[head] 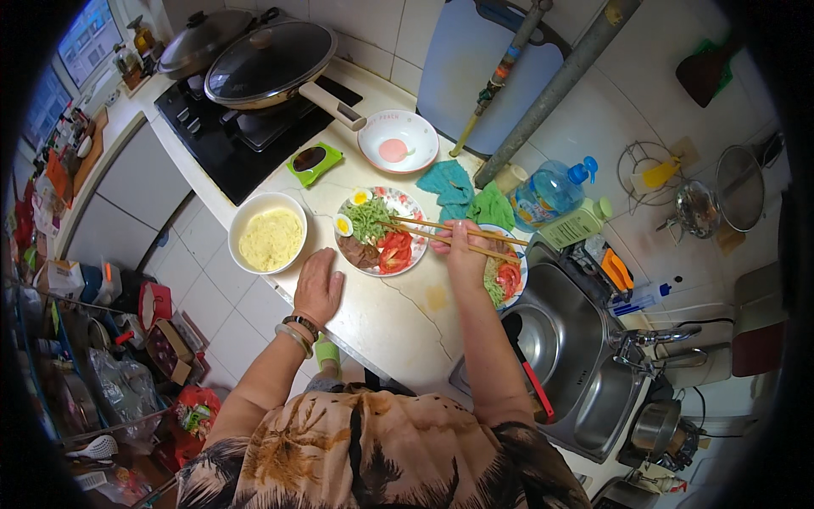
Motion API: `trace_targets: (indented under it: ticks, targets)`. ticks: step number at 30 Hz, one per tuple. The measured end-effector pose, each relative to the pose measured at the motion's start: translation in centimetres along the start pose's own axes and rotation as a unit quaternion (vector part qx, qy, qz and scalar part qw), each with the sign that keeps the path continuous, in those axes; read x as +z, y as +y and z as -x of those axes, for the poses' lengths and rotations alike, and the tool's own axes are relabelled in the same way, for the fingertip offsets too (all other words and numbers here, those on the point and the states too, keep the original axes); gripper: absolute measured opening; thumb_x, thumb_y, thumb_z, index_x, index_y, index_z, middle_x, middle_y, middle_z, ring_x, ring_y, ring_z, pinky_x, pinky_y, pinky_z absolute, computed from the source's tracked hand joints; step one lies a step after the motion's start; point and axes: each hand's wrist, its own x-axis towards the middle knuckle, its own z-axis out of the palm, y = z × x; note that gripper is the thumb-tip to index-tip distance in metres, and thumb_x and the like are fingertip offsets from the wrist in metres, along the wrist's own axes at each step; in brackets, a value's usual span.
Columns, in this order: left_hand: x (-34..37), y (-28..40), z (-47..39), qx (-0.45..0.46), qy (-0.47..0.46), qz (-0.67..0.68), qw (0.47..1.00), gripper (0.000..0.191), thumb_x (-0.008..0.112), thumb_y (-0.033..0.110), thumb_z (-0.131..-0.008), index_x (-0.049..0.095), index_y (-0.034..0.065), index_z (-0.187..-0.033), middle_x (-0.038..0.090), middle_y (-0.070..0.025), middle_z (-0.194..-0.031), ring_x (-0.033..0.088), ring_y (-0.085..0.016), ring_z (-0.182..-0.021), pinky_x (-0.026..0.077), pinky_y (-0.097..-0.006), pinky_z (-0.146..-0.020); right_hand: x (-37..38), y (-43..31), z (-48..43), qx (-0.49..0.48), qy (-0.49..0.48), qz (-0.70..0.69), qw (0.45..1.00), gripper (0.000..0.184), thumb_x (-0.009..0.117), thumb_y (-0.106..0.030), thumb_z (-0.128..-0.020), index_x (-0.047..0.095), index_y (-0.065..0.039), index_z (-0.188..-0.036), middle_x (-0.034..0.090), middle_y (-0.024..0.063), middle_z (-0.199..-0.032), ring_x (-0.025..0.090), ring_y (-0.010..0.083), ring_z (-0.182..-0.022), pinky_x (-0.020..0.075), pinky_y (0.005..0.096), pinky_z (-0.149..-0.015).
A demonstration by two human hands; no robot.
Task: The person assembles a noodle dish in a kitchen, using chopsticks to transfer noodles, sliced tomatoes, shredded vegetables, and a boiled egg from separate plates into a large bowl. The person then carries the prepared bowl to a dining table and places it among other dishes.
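My right hand (pixel 463 250) grips a pair of wooden chopsticks (pixel 439 226), their tips reaching over a floral plate (pixel 416 210). On that plate lie shredded green vegetable (pixel 372 221), tomato slices (pixel 395 252), brown sliced meat (pixel 357 252) and two halves of boiled egg (pixel 343 224). The tips are at the shreds' right edge; whether they pinch any I cannot tell. My left hand (pixel 319 285) rests on the countertop, holding nothing, between the plate and a white bowl (pixel 236 219) of pale yellow noodles (pixel 270 240). Partly behind my right hand, a second plate (pixel 523 280) carries tomato and green shreds.
At the back stand a white bowl with a pink centre (pixel 413 146), a green packet (pixel 315 163), teal and green cloths (pixel 448 189) and a blue detergent bottle (pixel 540 194). A lidded pan (pixel 270 67) sits on the gas hob, its handle jutting out. Right is a steel sink (pixel 572 318).
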Motion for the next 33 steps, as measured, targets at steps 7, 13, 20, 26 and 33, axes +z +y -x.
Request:
trace_targets:
  ticks: [7, 13, 20, 26, 33]
  targets:
    - [0.0, 0.2, -0.1, 0.002, 0.008, 0.0, 1.0, 0.039, 0.052, 0.014, -0.081, 0.046, -0.0015, -0.116, 0.05, -0.0217, -0.114, 0.046, -0.037, -0.108, 0.036, -0.0409, -0.095, -1.1, -0.1, 0.4, -0.021, -0.002, -0.034, 0.999, 0.026, 0.039, -0.017, -0.095, 0.052, 0.005, -0.093, 0.058, 0.0113, -0.075, 0.06, 0.0153, -0.055, 0.0498, 0.0217, -0.05]
    - [0.1, 0.1, 0.1, 0.002, 0.01, 0.001, 1.0, 0.039, 0.051, 0.014, -0.081, 0.045, -0.0016, -0.117, 0.05, -0.0218, -0.115, 0.046, -0.037, -0.109, 0.036, -0.0411, -0.096, -1.8, -1.9, 0.9, -0.044, 0.004, -0.047, 0.998, 0.029, 0.039, -0.02, -0.095, 0.053, 0.006, -0.093, 0.059, 0.0126, -0.075, 0.06, 0.0159, -0.055, 0.0507, 0.0225, -0.05]
    - [0.3, -0.2, 0.2, -0.01, 0.002, -0.01, 1.0, 0.039, 0.051, 0.015, -0.082, 0.046, -0.0008, -0.118, 0.049, -0.0211, -0.118, 0.045, -0.037, -0.111, 0.035, -0.0411, -0.097, -2.2, -4.0, 1.2, -0.057, 0.023, -0.094, 0.994, 0.029, 0.041, -0.021, -0.094, 0.052, 0.005, -0.095, 0.06, 0.0141, -0.075, 0.06, 0.0169, -0.056, 0.0516, 0.0227, -0.05]
    - [0.2, 0.3, 0.0, -0.003, -0.001, -0.008, 1.0, 0.038, 0.049, 0.015, -0.083, 0.046, -0.0009, -0.118, 0.049, -0.0211, -0.117, 0.045, -0.037, -0.111, 0.035, -0.042, -0.097, -5.6, -6.6, 2.9, -0.079, 0.071, -0.135, 0.985, 0.028, 0.042, -0.022, -0.094, 0.053, 0.004, -0.094, 0.06, 0.0141, -0.075, 0.06, 0.017, -0.055, 0.0515, 0.0227, -0.049]
    - [0.7, 0.2, 0.3, 0.0, 0.011, -0.016, 1.0, 0.039, 0.05, 0.015, -0.083, 0.046, -0.0009, -0.118, 0.051, -0.0212, -0.115, 0.047, -0.037, -0.109, 0.036, -0.0421, -0.095, -15.6, -9.0, 8.7, -0.117, 0.115, -0.091, 0.982, 0.029, 0.045, -0.024, -0.093, 0.054, 0.004, -0.094, 0.06, 0.0143, -0.071, 0.059, 0.0159, -0.052, 0.0499, 0.0221, -0.046]
